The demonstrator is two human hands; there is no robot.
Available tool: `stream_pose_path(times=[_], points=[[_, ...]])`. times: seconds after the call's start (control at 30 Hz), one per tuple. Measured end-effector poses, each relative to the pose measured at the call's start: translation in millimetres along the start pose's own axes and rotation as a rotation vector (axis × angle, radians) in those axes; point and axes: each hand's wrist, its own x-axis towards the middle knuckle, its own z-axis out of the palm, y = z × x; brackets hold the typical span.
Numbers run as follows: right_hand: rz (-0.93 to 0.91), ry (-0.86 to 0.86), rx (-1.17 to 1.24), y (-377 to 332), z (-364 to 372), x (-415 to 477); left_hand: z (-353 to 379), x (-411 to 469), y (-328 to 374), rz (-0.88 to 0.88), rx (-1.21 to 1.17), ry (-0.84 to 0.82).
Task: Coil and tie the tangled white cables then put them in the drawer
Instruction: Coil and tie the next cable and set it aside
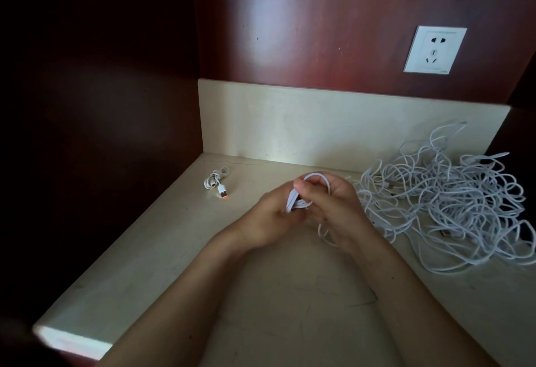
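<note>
1. The cream countertop (pixel 261 308) fills the lower view, and no drawer is in sight.
2. The tangled white cables (pixel 452 207) lie heaped at three o'clock from the hands, against the right edge. One strand seems to run from the heap toward the right hand, though where it ends is hidden.
3. The left hand (pixel 269 221) and right hand (pixel 333 207) meet at centre. Both are curled round a small coil (pixel 298 198) of white cable. The left pinches its lower bunched end, and the right hooks fingers through the loop on top.
4. The wall socket (pixel 434 49) sits at one o'clock on the wood panel. A tiny mark at its lower corner is too small to read. No other writing or brand shows.
5. A tied cable (pixel 216 182) rests at ten o'clock from the hands, with its orange-tipped plug (pixel 222 193) pointing toward the viewer.
6. Judged from this, the coil is being bound. The left pinch should stay firm so the loops keep even. The loose tail would go snugly round the waist of the coil, then tuck through the loop. Slack from the heap should be drawn gently, so it does not knot tighter.
</note>
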Motion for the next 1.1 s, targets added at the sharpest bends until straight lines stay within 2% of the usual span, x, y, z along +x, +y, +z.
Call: stream_pose_path(times=[0.07, 0.2, 0.37, 0.43, 0.6, 0.7, 0.9, 1.1], points=[[-0.005, 0.017, -0.006, -2.2, 0.8, -1.8, 0.1, -2.1, -4.5, -0.023, 0.016, 0.007], [0.051, 0.111, 0.028, -4.5, -0.2, -0.1, -4.1, -1.8, -6.1, -0.185, 0.486, 0.066], [0.094, 0.161, 0.158, -5.8, -4.5, 4.7, -7.2, 9.2, 3.4, -0.060, 0.788, 0.127], [0.109, 0.141, 0.178, -4.3, -6.1, 4.4, -1.5, 5.1, 3.0, -0.066, 0.736, 0.212], [0.170, 0.098, 0.222, 1.8, -4.0, 5.4, 7.9, -0.2, 6.0, -0.229, 0.232, 0.337], [0.194, 0.076, 0.250, 1.0, 2.4, 5.3, 6.0, -5.0, 10.3, -0.243, 0.025, 0.402], [0.223, 0.099, 0.276, 0.4, 15.6, 2.4, 1.9, -4.6, 0.2, -0.176, -0.052, 0.611], [0.178, 0.092, 0.231, 5.4, 16.6, 0.5, -6.1, -2.8, -4.9, -0.165, -0.098, 0.573]])
